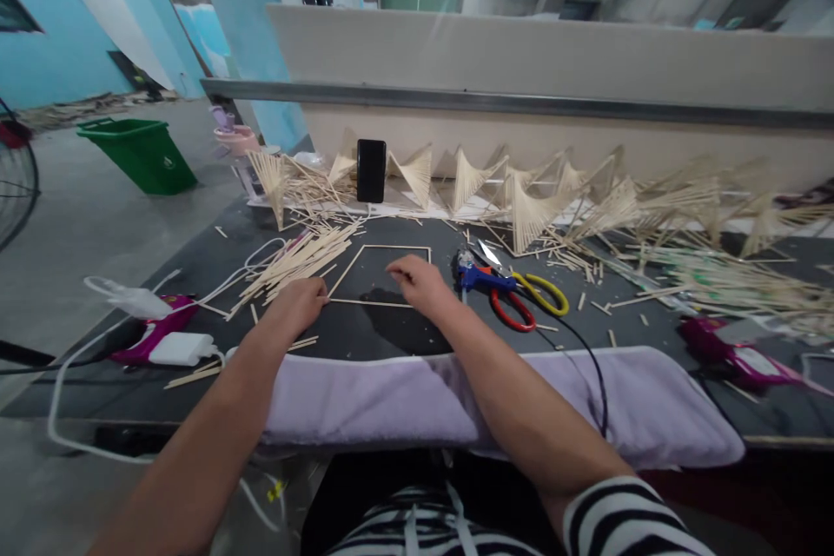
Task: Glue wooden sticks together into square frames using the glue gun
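Observation:
A four-sided frame of thin wooden sticks (391, 247) lies flat on the dark tabletop, wider along its near side. At its near left corner my left hand (303, 304) is closed, fingertips pinching the stick ends. My right hand (420, 280) hovers over the right part of the frame, thumb and fingers pressed together; whatever they may hold is too small to make out. Just right of it lie a blue glue gun (483, 280) and scissors (512, 310) with one red and one yellow handle. Loose wooden sticks (300, 261) are heaped beyond my left hand.
Twisted stick models (531, 213) line the back of the table beside an upright black phone (371, 171). A lilac cloth (365, 404) covers the front edge. Magenta power strips (156, 330) with cables sit at both sides. A green bin (147, 158) stands on the floor left.

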Demonstrator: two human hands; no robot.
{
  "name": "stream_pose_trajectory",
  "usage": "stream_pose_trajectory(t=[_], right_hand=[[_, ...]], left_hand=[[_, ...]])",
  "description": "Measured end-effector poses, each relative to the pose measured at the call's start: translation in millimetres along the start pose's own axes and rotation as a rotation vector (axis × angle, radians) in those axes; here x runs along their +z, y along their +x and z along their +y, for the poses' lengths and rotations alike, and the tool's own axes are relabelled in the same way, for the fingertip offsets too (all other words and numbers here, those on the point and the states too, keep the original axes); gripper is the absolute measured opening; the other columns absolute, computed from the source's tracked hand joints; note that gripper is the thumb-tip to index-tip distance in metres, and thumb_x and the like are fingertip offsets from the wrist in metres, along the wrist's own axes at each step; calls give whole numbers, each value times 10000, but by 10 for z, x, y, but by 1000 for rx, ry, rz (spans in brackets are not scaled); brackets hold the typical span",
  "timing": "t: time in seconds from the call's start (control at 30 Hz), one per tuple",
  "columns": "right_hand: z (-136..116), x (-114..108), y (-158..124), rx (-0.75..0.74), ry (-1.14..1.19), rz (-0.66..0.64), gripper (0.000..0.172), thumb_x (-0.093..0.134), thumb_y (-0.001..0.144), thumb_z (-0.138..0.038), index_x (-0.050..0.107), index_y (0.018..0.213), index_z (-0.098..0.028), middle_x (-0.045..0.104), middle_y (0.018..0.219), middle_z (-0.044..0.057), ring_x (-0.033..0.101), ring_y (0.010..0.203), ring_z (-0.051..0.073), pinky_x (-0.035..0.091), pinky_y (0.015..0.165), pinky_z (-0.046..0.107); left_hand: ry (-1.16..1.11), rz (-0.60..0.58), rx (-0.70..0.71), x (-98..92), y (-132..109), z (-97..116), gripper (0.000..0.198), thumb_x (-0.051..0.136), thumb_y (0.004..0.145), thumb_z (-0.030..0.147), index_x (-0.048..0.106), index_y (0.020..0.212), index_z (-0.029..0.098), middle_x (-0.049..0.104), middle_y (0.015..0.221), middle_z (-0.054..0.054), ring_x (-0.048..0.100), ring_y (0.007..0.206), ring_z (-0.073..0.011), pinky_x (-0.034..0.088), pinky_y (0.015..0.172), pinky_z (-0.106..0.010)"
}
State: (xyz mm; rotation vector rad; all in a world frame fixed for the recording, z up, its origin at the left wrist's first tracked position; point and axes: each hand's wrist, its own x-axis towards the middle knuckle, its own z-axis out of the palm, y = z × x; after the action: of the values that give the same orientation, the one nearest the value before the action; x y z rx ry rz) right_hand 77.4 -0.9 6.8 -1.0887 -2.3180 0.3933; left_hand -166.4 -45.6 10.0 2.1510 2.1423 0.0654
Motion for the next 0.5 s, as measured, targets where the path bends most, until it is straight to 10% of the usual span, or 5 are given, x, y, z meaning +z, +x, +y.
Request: stream_pose_trajectory(t=[0.2,0.5], right_hand=[[262,-450,-20,412,-162,-11,288,424,847,-167,629,1051,-166,669,965,46,591,903,159,423,794,242],[307,-95,-117,463,-267,-172,314,546,809,-221,602,1095,-105,585,1099,139,561,990,185,415,845,234]], left_hand=[[-10,-26,-5,-6,33,-13,184,499,799,301,645,799,190,689,843,-65,599,836,-191,369,664,-249],[12,-12,-53,-5,17,20,206,471,816,289,651,827,191,691,880,-68,601,863,-195,383,688,-251]])
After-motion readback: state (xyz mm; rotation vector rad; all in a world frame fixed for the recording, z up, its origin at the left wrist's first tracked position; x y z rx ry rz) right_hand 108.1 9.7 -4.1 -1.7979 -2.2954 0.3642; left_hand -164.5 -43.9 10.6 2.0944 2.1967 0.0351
